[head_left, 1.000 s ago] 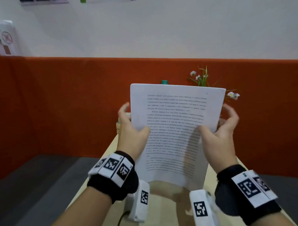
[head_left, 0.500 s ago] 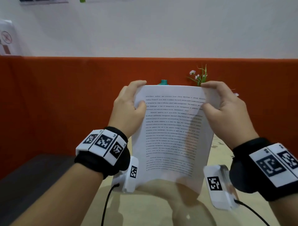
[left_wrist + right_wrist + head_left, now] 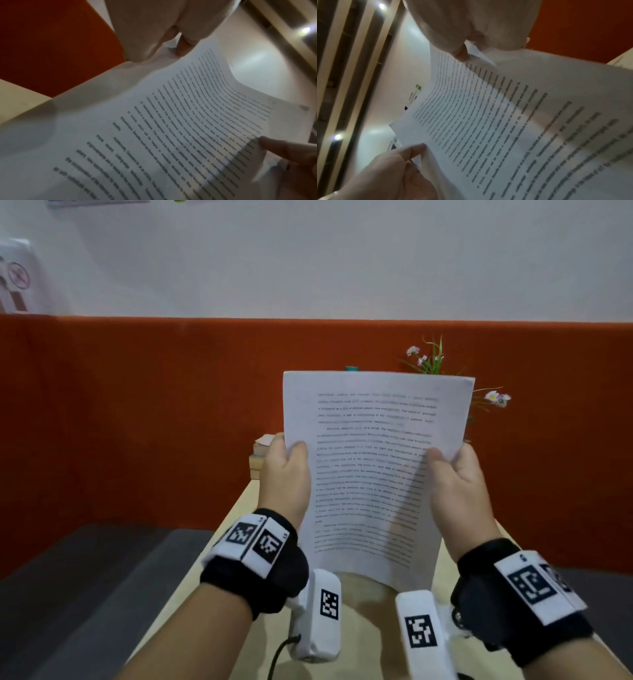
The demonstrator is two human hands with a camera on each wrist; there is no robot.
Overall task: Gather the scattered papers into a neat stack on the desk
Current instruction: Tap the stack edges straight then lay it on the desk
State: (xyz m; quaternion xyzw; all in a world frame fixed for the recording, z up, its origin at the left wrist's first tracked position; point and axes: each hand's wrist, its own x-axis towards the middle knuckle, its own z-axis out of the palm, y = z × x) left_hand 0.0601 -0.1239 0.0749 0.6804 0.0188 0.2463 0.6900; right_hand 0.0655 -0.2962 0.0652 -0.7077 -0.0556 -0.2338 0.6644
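I hold a stack of printed papers [image 3: 370,474] upright over the light wooden desk [image 3: 370,631], text side toward me. My left hand [image 3: 286,470] grips the stack's left edge, thumb on the front. My right hand [image 3: 452,477] grips the right edge the same way. The sheets bow slightly between the hands. In the left wrist view the papers [image 3: 171,128] curve away below my left hand [image 3: 163,33]. The right wrist view shows the papers [image 3: 505,128] under my right hand [image 3: 471,27]. I cannot tell whether the lower edge touches the desk.
A few stacked books [image 3: 262,453] lie at the desk's far left end. A small flowering plant [image 3: 428,361] stands behind the papers. An orange partition [image 3: 137,405] backs the desk. Grey floor [image 3: 85,594] lies left of the desk.
Half a second ago both hands were curled over the stack's top corners. They have slid down to the side edges, as they were a second ago. The stack stays upright.
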